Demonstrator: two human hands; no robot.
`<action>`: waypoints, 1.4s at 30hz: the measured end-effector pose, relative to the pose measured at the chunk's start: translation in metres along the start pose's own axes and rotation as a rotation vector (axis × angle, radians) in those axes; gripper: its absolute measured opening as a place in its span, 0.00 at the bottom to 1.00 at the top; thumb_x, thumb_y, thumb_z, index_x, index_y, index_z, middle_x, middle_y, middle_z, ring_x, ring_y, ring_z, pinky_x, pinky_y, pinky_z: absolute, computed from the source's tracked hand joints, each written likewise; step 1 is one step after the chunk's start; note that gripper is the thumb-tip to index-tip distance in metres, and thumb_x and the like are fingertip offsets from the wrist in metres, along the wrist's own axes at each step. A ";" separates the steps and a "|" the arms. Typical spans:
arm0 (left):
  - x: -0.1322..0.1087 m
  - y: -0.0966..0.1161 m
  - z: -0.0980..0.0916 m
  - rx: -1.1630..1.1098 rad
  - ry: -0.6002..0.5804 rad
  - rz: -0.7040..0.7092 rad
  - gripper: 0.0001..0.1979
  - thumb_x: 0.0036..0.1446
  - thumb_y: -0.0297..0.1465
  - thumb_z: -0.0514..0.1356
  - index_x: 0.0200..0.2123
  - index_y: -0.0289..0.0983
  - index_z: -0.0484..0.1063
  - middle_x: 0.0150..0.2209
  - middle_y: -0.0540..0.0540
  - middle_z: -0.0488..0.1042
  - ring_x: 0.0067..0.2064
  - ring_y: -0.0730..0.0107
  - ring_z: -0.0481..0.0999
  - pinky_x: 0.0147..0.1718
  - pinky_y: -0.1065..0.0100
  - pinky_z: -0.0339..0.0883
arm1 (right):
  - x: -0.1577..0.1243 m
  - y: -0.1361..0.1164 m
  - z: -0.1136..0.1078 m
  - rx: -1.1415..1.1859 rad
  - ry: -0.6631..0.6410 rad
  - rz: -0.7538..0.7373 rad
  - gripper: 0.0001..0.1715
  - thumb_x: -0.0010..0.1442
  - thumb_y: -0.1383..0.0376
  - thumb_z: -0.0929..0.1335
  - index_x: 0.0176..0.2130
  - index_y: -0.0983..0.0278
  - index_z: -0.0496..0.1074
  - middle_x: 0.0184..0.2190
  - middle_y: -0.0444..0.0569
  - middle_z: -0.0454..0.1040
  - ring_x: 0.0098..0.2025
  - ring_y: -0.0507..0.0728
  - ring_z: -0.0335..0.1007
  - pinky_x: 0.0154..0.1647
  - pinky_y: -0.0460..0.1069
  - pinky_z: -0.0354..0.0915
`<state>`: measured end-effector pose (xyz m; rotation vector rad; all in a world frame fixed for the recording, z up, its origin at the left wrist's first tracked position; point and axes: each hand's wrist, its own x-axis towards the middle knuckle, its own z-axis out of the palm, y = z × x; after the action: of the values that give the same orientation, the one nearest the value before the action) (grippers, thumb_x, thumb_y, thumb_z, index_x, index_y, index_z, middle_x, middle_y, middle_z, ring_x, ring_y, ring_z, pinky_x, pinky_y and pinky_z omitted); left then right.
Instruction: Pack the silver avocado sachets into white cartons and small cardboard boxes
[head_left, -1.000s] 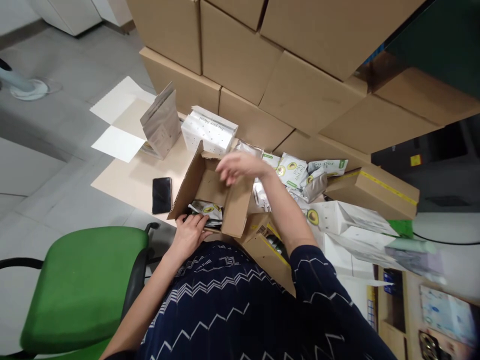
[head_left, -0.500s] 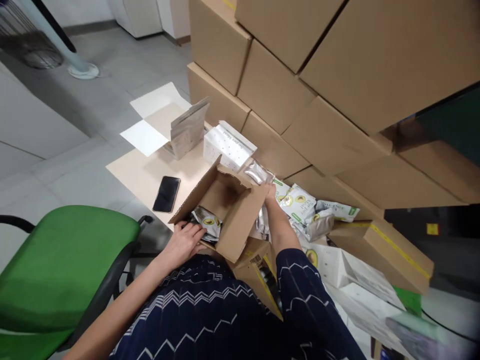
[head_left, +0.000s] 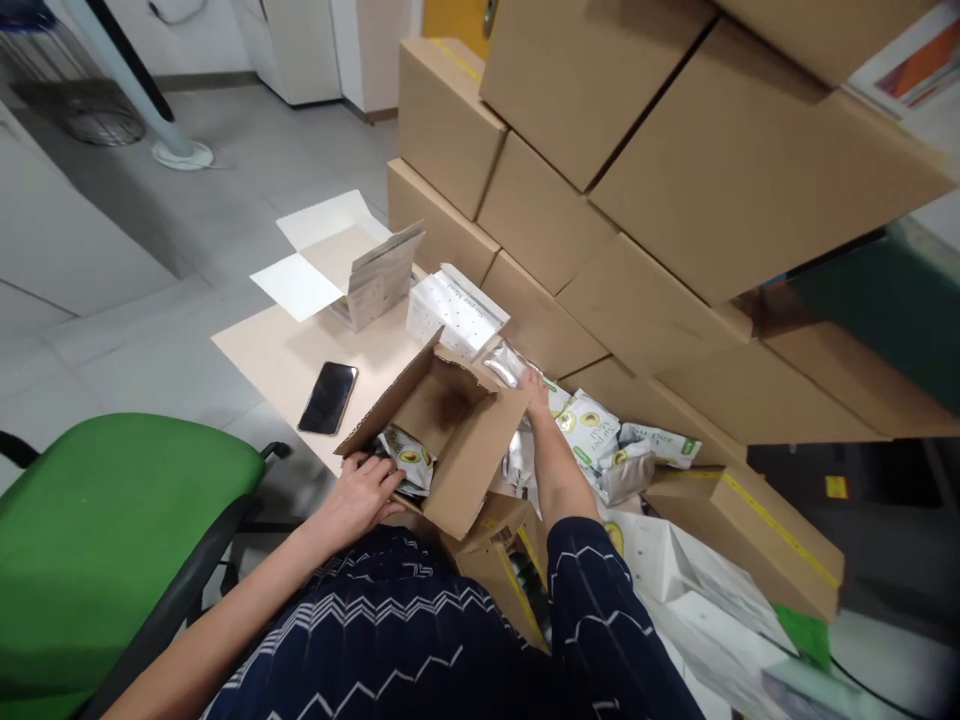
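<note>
An open brown cardboard box (head_left: 480, 465) sits tilted at the table's near edge, with several avocado-print pouches (head_left: 414, 462) in its near end. My left hand (head_left: 366, 492) is closed over the box's near left rim, its fingertips inside beside the pouches. Past the box's right flap, my right hand (head_left: 535, 392) reaches down into a heap of silver and white pouches. It touches or nearly touches a silver pouch (head_left: 504, 364); its fingertips are partly hidden, so its grip is unclear. More "Super Meal" pouches (head_left: 589, 425) lie to the right of that hand.
A black phone (head_left: 328, 398) lies on the table (head_left: 262, 340). Behind it stand an open white carton (head_left: 379, 285) and a white "Super Meal" box (head_left: 457, 310). Stacked cardboard boxes (head_left: 555, 210) rise along the far side. A green chair (head_left: 127, 540) is at left.
The camera view has shifted slightly. My right hand remains at the pouch heap with its fingers a little more visible. My left hand stays on the box rim.
</note>
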<state>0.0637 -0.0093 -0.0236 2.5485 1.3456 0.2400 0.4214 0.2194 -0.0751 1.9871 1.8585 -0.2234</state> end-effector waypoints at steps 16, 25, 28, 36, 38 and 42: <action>0.003 0.002 0.000 0.087 0.004 0.041 0.12 0.60 0.35 0.64 0.47 0.40 0.75 0.53 0.39 0.76 0.63 0.47 0.67 0.60 0.43 0.55 | -0.026 0.018 -0.029 0.291 0.151 0.058 0.27 0.66 0.68 0.55 0.59 0.69 0.67 0.46 0.60 0.78 0.46 0.60 0.73 0.48 0.51 0.65; 0.007 -0.001 -0.001 0.031 0.022 0.072 0.10 0.60 0.33 0.63 0.45 0.38 0.74 0.47 0.38 0.79 0.55 0.47 0.74 0.58 0.36 0.55 | -0.213 0.021 -0.182 0.518 0.653 -0.492 0.24 0.66 0.68 0.59 0.57 0.59 0.71 0.47 0.49 0.78 0.42 0.55 0.75 0.46 0.50 0.69; 0.009 0.000 -0.004 0.038 0.009 0.069 0.10 0.60 0.33 0.63 0.44 0.38 0.74 0.45 0.38 0.78 0.51 0.49 0.75 0.56 0.39 0.57 | -0.235 -0.045 -0.197 0.292 0.308 -0.683 0.23 0.63 0.72 0.61 0.54 0.62 0.72 0.45 0.52 0.79 0.43 0.57 0.76 0.45 0.51 0.69; 0.009 0.004 -0.008 0.048 -0.074 0.054 0.13 0.61 0.36 0.62 0.47 0.38 0.73 0.43 0.39 0.76 0.49 0.51 0.72 0.57 0.42 0.54 | -0.159 -0.211 -0.121 0.001 -0.293 -0.668 0.13 0.59 0.76 0.67 0.42 0.75 0.79 0.43 0.68 0.79 0.46 0.68 0.78 0.45 0.54 0.71; 0.007 0.003 -0.010 0.041 -0.084 0.050 0.15 0.61 0.39 0.62 0.49 0.38 0.72 0.45 0.39 0.76 0.50 0.52 0.72 0.58 0.43 0.53 | -0.135 -0.224 -0.109 0.038 -0.468 -0.659 0.11 0.56 0.74 0.70 0.40 0.77 0.80 0.39 0.66 0.80 0.40 0.66 0.79 0.41 0.53 0.72; 0.008 -0.002 -0.016 -0.029 -0.081 0.063 0.23 0.65 0.46 0.56 0.54 0.36 0.70 0.49 0.36 0.76 0.53 0.51 0.72 0.59 0.48 0.56 | -0.106 -0.215 -0.098 0.134 -0.628 -0.646 0.20 0.61 0.64 0.70 0.49 0.75 0.77 0.41 0.59 0.80 0.29 0.57 0.77 0.30 0.49 0.72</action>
<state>0.0624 0.0004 -0.0084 2.5507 1.2254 0.1650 0.1843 0.1671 0.0148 1.1090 1.9861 -1.0409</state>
